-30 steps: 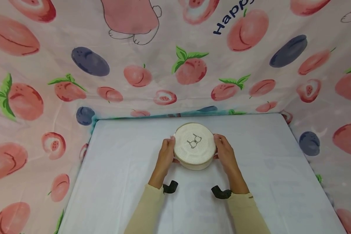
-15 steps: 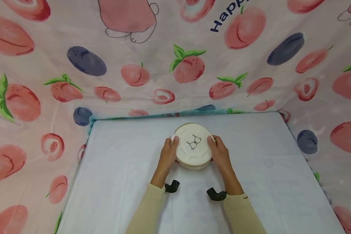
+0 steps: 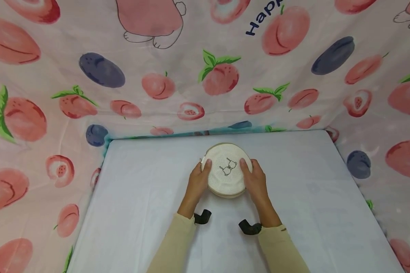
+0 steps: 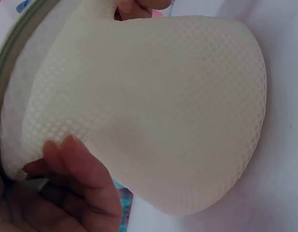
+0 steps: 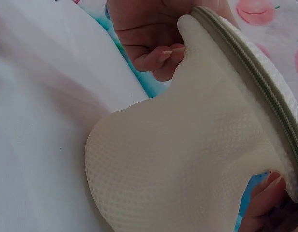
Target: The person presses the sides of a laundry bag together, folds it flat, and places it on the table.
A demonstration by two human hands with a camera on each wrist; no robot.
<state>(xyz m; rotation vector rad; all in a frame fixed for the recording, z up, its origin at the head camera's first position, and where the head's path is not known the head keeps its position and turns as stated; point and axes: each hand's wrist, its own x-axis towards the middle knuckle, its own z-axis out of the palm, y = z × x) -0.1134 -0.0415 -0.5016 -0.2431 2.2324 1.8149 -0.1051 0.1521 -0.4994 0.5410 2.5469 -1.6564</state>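
Ideally, with my left hand [image 3: 197, 182] and right hand [image 3: 256, 182] gripping opposite sides of the round, cream, zippered mesh bag [image 3: 226, 182] over the white cloth-covered table [image 3: 143, 189], I'd squeeze both sides evenly lest it buckle.

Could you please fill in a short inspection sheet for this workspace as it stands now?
Surface: white-covered table, with light creases.
Job's things: cream mesh bag, round, with a dark line drawing on its top face and a zip along the rim; whether its underside touches the table is hard to tell.
Clutter: nothing seen.
Left hand: grips one side of the bag, thumb on the top face.
Right hand: grips the opposite side, thumb also on top.
Cables: nothing seen; black bent pieces at both wrists.
Surroundings: fruit-print cloth behind and at both sides.
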